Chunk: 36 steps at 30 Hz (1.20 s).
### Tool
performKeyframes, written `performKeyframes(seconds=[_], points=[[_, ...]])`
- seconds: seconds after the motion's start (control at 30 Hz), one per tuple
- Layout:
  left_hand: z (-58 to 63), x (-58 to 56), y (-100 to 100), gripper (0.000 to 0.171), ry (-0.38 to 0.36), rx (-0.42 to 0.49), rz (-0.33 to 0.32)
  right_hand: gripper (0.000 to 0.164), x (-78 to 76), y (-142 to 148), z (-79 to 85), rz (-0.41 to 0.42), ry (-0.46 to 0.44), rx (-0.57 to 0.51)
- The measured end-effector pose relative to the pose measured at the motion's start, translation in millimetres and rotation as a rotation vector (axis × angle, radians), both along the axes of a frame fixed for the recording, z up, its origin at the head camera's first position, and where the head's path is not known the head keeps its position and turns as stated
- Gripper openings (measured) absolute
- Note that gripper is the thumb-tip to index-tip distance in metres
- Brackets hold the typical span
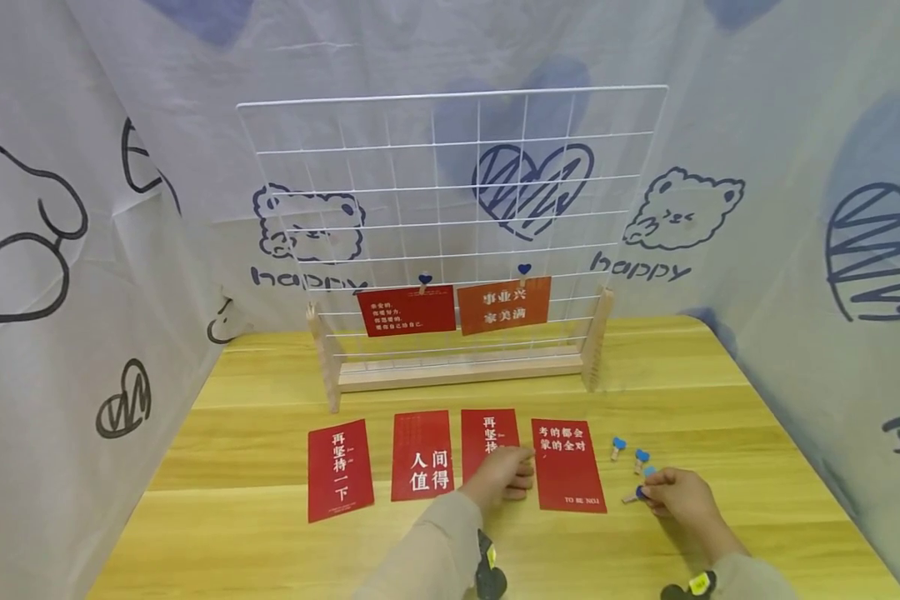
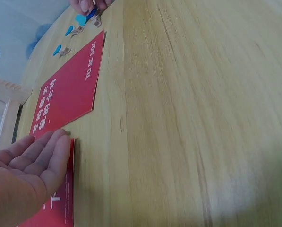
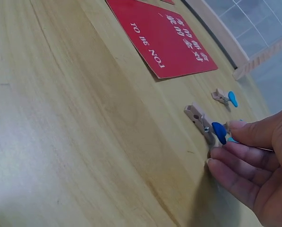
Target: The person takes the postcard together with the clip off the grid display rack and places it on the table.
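Observation:
My right hand (image 1: 682, 497) pinches a small wooden clothespin (image 3: 197, 118) by its dark blue heart, between thumb and fingertips. Beside it on the table lie other clothespins with light blue hearts (image 1: 619, 444), partly covered by the fingers. Over the third red card (image 1: 489, 425) hovers my left hand (image 1: 501, 475), its fingers loosely extended and holding nothing; the lower part of that card is hidden. Its fingertips reach to the left edge of the fourth red card (image 1: 567, 467), printed with white characters and "TO BE NO.1".
Two more red cards lie to the left, one in the middle (image 1: 422, 454) and one outermost (image 1: 340, 471). Behind stands a white wire grid (image 1: 457, 183) on a wooden base (image 1: 457, 373). A red card (image 1: 407, 311) and an orange card (image 1: 504, 305) hang clipped on it.

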<state>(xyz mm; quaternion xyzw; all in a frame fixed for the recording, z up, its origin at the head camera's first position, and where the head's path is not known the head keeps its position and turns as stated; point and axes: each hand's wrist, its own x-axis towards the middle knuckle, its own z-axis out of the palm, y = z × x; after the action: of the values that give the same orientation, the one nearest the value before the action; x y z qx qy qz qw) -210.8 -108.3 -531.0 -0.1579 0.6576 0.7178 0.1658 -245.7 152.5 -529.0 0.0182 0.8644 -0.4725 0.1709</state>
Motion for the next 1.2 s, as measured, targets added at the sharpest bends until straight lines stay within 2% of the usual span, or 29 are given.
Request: performKeyframes(seconds=[0.13,0.4,0.57,0.7,0.83,0.97,1.07,1.2], points=[[-0.5,2.5,-9,0.046,0.001,0.065,0.013,0.017,-0.1,0,3.5,0.011,0.008,-0.002],[5.1,8.9,-27,0.045,0.044,0.151,0.055,0.02,0.3,0,12.7,0.035,0.04,0.079],[4.2,6.2,-39,0.046,0.07,0.208,0.065,0.028,1.1,-4,19.6,0.041,0.027,0.046],[9.9,6.9,-50,0.046,0.087,0.24,0.082,0.035,0.3,-14,25.0,0.058,0.048,-0.012],[15.7,10.3,-61,0.045,0.123,0.261,0.106,0.036,-1.5,-27,27.1,0.063,0.065,-0.085],[19.4,13.9,-74,0.045,0.164,0.266,0.103,0.041,-14.1,-35,9.9,0.08,0.107,-0.125],[22.5,17.4,-84,0.045,0.183,0.272,0.099,0.044,-33.4,-37,-21.8,0.084,0.168,-0.139],[25.4,21.5,-97,0.045,0.208,0.287,0.117,0.04,-58.6,-46,-59.5,0.063,0.202,-0.185]])
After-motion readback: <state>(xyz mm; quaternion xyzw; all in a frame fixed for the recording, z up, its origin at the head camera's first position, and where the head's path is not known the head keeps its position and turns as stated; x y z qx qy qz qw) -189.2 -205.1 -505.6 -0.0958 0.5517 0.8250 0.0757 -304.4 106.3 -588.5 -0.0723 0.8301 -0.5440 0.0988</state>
